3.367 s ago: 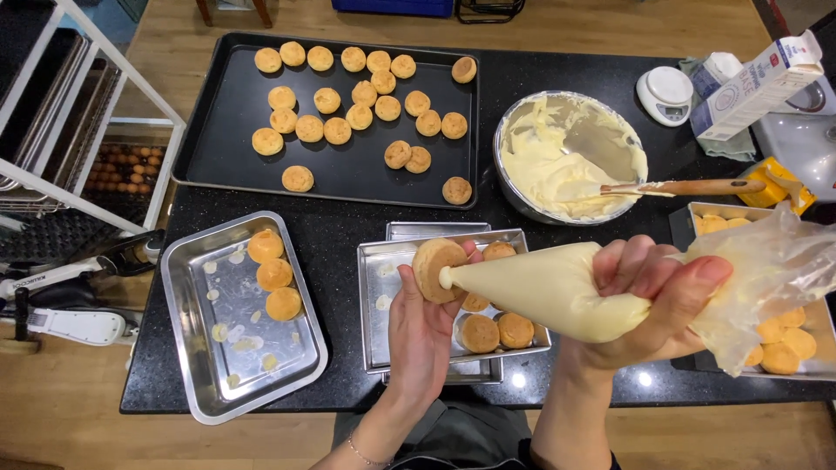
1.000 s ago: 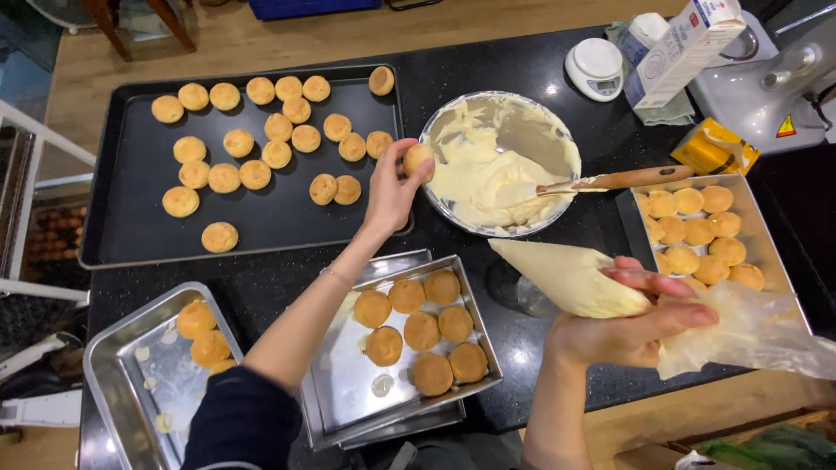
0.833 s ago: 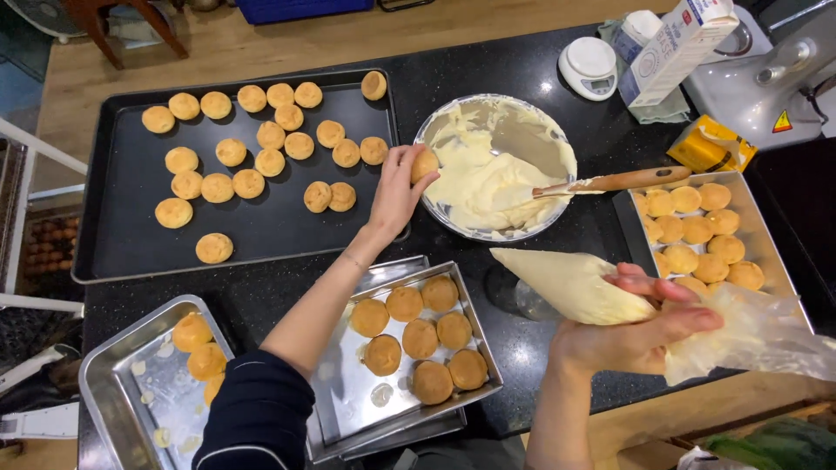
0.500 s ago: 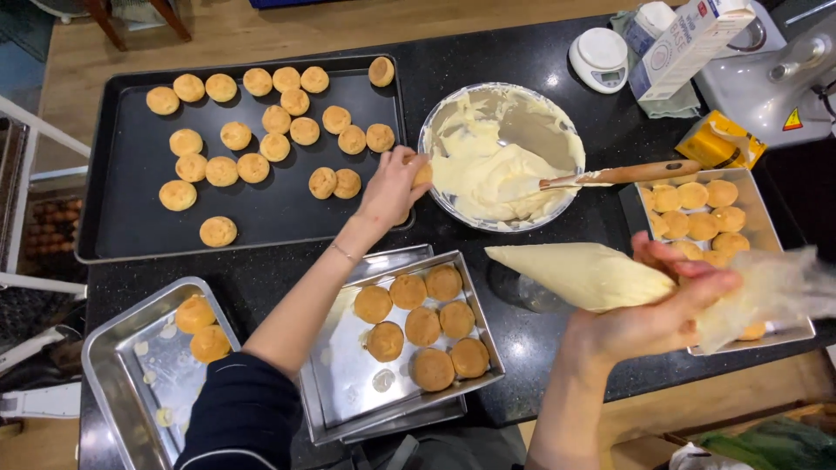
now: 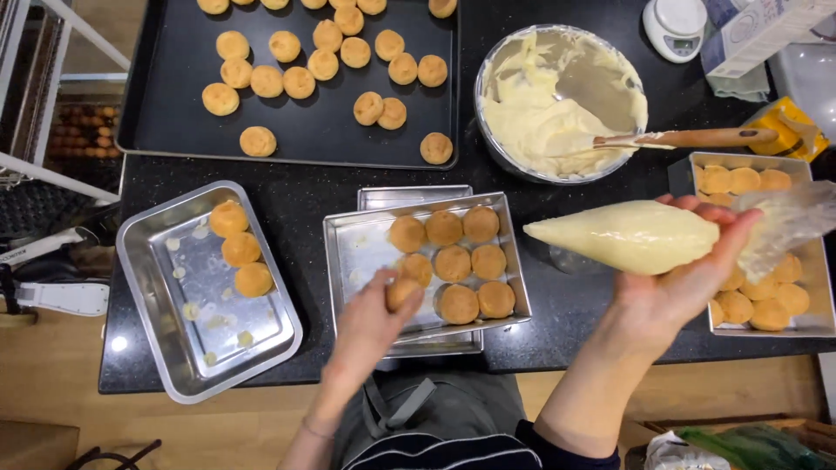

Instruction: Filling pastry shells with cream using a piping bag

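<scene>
The left hand point(image 5: 370, 318), low in the centre of the frame, is closed around a small round golden-brown pastry puff point(image 5: 402, 293) at the near-left edge of the square steel middle tray point(image 5: 344, 252). That tray carries eight more puffs. The right hand point(image 5: 688, 278), at centre right, grips a clear plastic piping bag filled with pale cream point(image 5: 627, 235), tip pointing left. The rectangular steel tray at lower left point(image 5: 261, 348) contains three puffs and cream smears. The black baking sheet at upper left point(image 5: 174, 130) carries many puffs. The round steel bowl at upper centre point(image 5: 610, 78) contains cream and a wooden-handled spatula point(image 5: 688, 137). The steel tray at right point(image 5: 814, 326) contains more puffs. All stand on a black speckled stone counter point(image 5: 305, 200) above a wooden floor point(image 5: 52, 374).
</scene>
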